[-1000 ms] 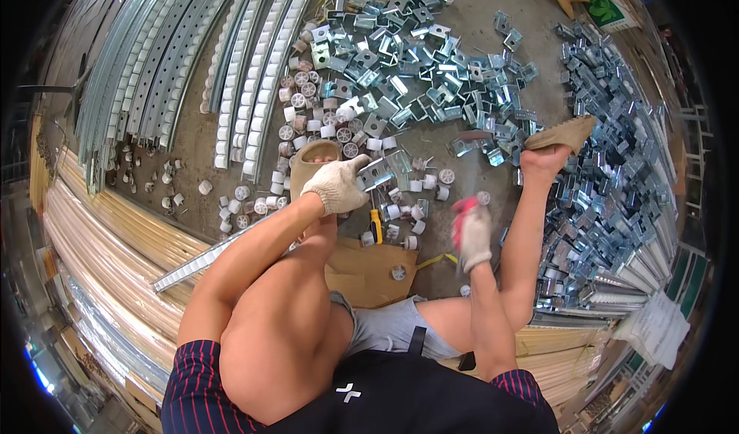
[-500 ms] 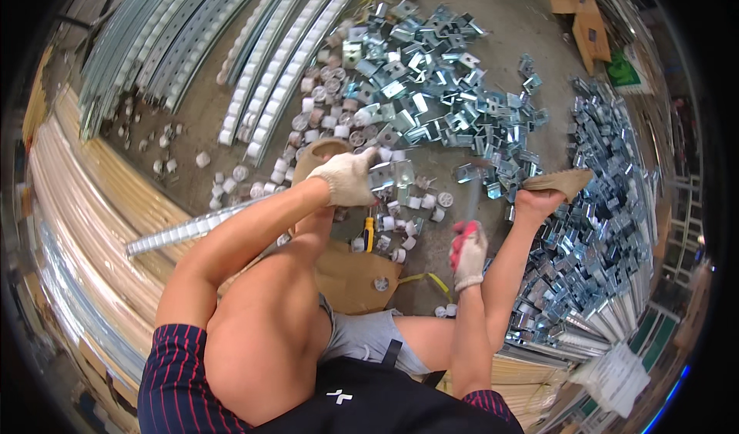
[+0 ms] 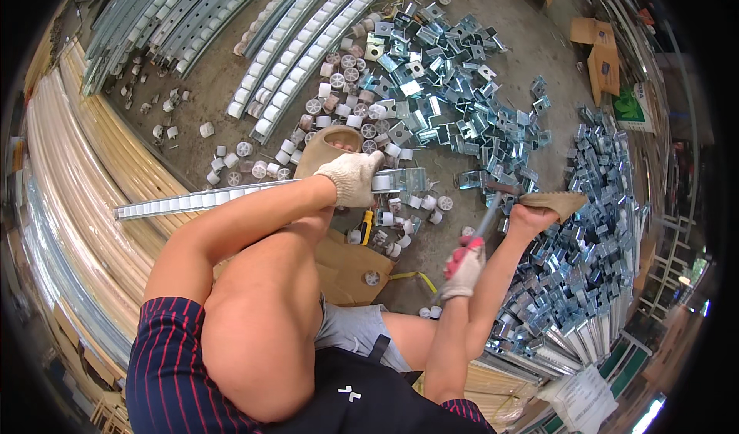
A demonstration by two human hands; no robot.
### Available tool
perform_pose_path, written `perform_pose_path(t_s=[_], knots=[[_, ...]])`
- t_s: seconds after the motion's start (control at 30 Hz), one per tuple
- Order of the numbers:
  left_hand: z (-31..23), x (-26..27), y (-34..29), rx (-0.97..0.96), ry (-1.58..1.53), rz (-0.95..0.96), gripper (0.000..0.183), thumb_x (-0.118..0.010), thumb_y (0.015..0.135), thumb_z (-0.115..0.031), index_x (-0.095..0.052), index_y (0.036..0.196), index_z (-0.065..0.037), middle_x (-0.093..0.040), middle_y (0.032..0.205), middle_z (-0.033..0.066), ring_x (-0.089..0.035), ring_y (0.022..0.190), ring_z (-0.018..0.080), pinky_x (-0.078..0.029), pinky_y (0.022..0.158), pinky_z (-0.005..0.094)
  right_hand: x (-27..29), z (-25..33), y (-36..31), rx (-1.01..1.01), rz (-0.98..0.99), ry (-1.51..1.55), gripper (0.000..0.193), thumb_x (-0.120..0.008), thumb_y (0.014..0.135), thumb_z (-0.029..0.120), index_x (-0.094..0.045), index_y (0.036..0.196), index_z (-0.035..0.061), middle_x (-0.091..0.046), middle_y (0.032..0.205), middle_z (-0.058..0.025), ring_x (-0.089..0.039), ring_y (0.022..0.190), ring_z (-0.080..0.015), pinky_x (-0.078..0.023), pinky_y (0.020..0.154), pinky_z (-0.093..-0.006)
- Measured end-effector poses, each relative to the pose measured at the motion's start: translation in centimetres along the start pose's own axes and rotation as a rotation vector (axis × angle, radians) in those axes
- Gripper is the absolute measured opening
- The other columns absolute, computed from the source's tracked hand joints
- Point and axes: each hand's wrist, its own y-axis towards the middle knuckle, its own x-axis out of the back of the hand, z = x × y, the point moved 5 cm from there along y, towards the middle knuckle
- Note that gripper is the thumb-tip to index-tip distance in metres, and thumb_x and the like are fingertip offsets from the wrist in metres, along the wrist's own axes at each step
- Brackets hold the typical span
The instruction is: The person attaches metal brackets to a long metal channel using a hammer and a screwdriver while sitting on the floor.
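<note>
My left hand [image 3: 356,178], in a white knit glove, is closed around a metal roller track [image 3: 196,202] with white wheels, near its right end. A shiny metal bracket [image 3: 408,179] sits at that end, just past my fingers. My right hand [image 3: 463,268], in a white glove with red on it, grips a hammer [image 3: 486,220] by its handle. The hammer head is up beside my right sandal [image 3: 554,201], apart from the bracket. My left sandal [image 3: 327,148] is right behind my left hand.
Loose metal brackets [image 3: 439,88] and white rollers [image 3: 354,121] are heaped ahead. More brackets [image 3: 570,249] pile up on the right. A yellow-handled tool [image 3: 366,226] lies near the cardboard [image 3: 346,268]. Finished-looking roller tracks [image 3: 296,72] lie far left, wrapped long strips [image 3: 85,165] nearer.
The roller track has come more level, its left end raised in the picture. The hammer, blurred before, now shows its head farther right. Both hands keep their hold.
</note>
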Motion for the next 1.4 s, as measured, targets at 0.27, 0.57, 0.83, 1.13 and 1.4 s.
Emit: perform_pose_path(t_s=[0.27, 0.57, 0.83, 1.13, 1.4], knots=[[-0.6, 0.6, -0.5, 0.077, 0.017, -0.053, 0.102, -0.091, 0.072, -0.021, -0.036, 0.157, -0.013, -0.045, 0.148, 0.0258, -0.061, 0.127, 0.046, -0.052, 0.106, 0.0515, 0.2, -0.7, -0.2, 0.025, 0.155, -0.081, 0.031, -0.052, 0.112, 0.03, -0.067, 0.095, 0.0088, -0.045, 0.059, 0.0065, -0.038, 0.043, -0.0052, -0.029, 0.039, -0.0253], [-0.2, -0.1, -0.7, 0.067, 0.054, -0.068, 0.101, -0.094, 0.068, -0.022, -0.039, 0.153, -0.013, -0.047, 0.145, 0.0251, -0.061, 0.127, 0.0483, -0.052, 0.107, 0.0526, -1.2, -0.4, -0.6, -0.053, 0.239, 0.015, 0.03, -0.051, 0.112, 0.032, -0.067, 0.103, 0.0072, -0.044, 0.06, 0.0068, -0.035, 0.044, -0.0038, -0.027, 0.039, -0.025], [0.0, 0.0, -0.8, 0.002, 0.042, -0.071, 0.085, -0.093, 0.069, -0.031, -0.053, 0.141, -0.011, -0.054, 0.136, 0.0237, -0.063, 0.122, 0.0458, -0.052, 0.105, 0.0518, 0.5, -1.4, 1.2, -0.02, 0.101, -0.096, 0.035, -0.047, 0.113, 0.036, -0.064, 0.104, 0.0077, -0.042, 0.059, 0.0066, -0.035, 0.04, -0.0056, -0.026, 0.035, -0.0262], [8.6, 3.2, -12.9, 0.137, 0.113, -0.949, 0.049, -0.086, 0.08, -0.035, -0.071, 0.117, -0.006, -0.068, 0.118, 0.0187, -0.063, 0.115, 0.039, -0.05, 0.101, 0.0498, 0.8, -8.0, 3.8, 0.452, -0.185, -0.664, 0.022, -0.054, 0.106, 0.019, -0.065, 0.116, 0.0028, -0.066, 0.075, -0.0116, -0.067, 0.067, -0.0265, -0.051, 0.064, -0.0417], [18.9, -2.1, -30.9, 1.373, -0.607, -1.396, 0.054, -0.077, 0.09, -0.036, -0.06, 0.129, -0.002, -0.067, 0.116, 0.0181, -0.062, 0.109, 0.0369, -0.047, 0.102, 0.0444, -0.7, -10.7, 3.9, 0.502, -0.16, -0.801, 0.035, -0.063, 0.097, 0.016, -0.061, 0.128, 0.0007, -0.069, 0.119, -0.0265, -0.068, 0.107, -0.0455, -0.054, 0.093, -0.0511]])
